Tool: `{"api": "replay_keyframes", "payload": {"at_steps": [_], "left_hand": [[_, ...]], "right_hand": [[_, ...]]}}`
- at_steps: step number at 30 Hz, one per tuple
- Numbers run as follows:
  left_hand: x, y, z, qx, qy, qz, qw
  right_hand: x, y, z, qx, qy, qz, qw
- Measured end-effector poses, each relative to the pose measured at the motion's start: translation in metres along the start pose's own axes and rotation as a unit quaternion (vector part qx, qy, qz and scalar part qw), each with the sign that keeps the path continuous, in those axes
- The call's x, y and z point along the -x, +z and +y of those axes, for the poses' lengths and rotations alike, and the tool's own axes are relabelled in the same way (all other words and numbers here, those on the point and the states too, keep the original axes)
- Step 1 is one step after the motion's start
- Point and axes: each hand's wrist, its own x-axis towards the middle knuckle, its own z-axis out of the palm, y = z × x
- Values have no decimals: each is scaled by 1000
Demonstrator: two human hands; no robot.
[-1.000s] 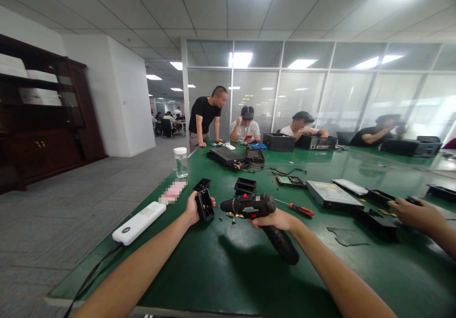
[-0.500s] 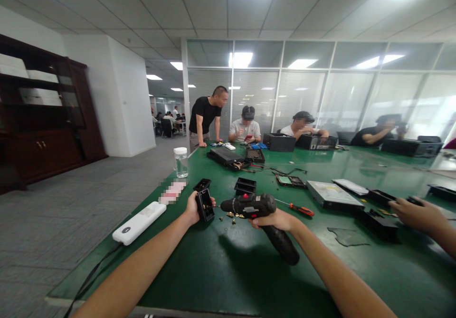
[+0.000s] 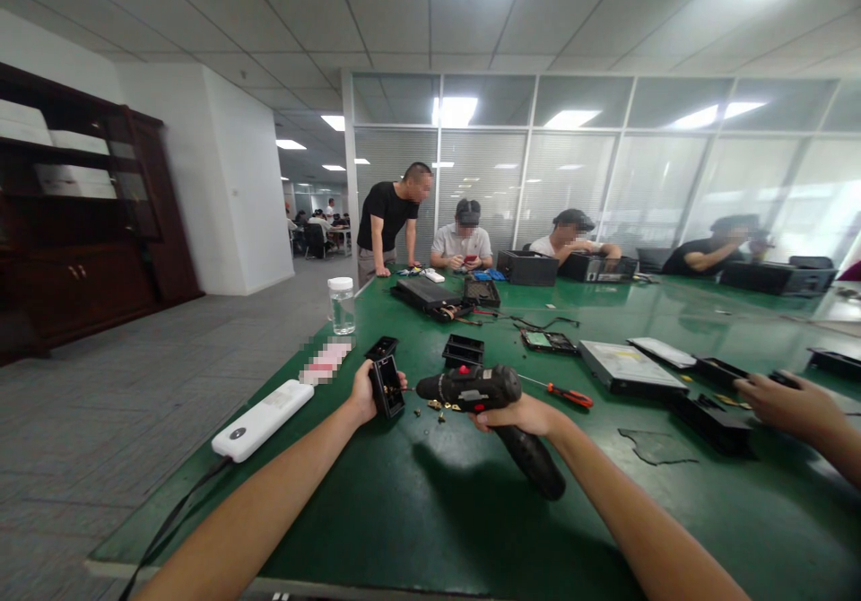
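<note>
My left hand point(image 3: 364, 395) is closed around a small black plastic box point(image 3: 387, 387), its open side tilted toward the right. Small brass-coloured pieces show inside the box. A black cordless drill point(image 3: 471, 389) is gripped in my right hand point(image 3: 515, 417), its chuck pointing left at the box. The thin bit reaches the box's right edge; whether it touches anything inside is hard to see. Below the drill, several small brass parts point(image 3: 441, 418) lie on the green table point(image 3: 377, 520). Behind the drill is a black two-part tray point(image 3: 463, 351).
A red-handled screwdriver point(image 3: 569, 395) lies right of the drill. To the left are a white power bank-like device point(image 3: 262, 422) with a strap and a water bottle point(image 3: 343, 307). A metal drive point(image 3: 630, 370) sits right, near another person's hand point(image 3: 787, 401). More people sit across the table.
My hands, the box and the drill hold almost the same position. Across the table, a seated person's raised hand has come down toward a red object.
</note>
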Motion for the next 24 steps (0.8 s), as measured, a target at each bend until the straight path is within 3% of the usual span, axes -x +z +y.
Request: {"api": "replay_keyframes", "payload": {"at_steps": [24], "left_hand": [[-2, -2, 0, -11, 4, -4, 1000]], "right_hand": [[1, 2, -4, 9, 4, 10, 1000]]}}
